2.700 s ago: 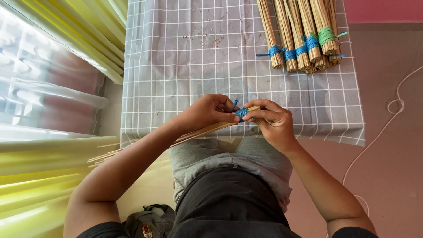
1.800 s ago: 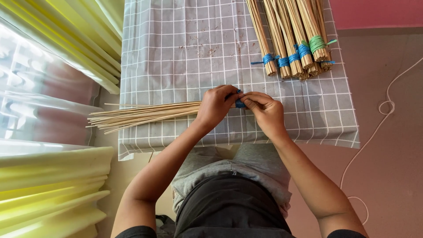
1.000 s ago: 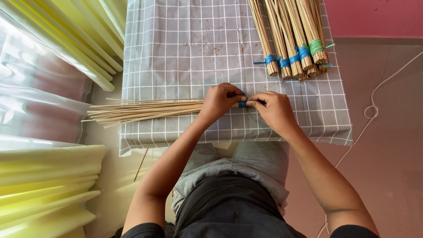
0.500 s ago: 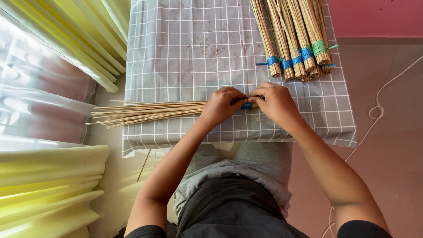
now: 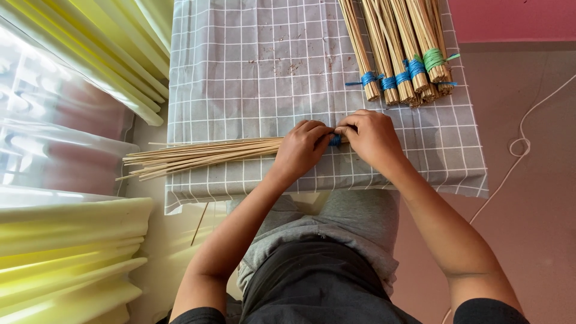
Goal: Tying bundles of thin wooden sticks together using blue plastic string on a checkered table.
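One loose bundle [image 5: 204, 155] of thin sticks lies across the near edge of the checked cloth [image 5: 252, 78], its splayed tips overhanging the cloth's left edge. Blue tie [image 5: 335, 140] wraps its right end, showing only between the two hands. Left hand [image 5: 302, 150] curled over the bundle just left of the tie, fingers pressed down on the sticks. Right hand [image 5: 373, 139] closed on the bundle's end, fingertips pinching at the tie.

Far right of cloth: stack of tied bundles [image 5: 399, 48], at least five, one layer hidden. Four blue ties [image 5: 387, 80] countable, one green tie [image 5: 433, 58]. No labels visible.

One white cord [image 5: 522, 144] loops on the floor at right. One stray stick [image 5: 200, 223] below the cloth edge.
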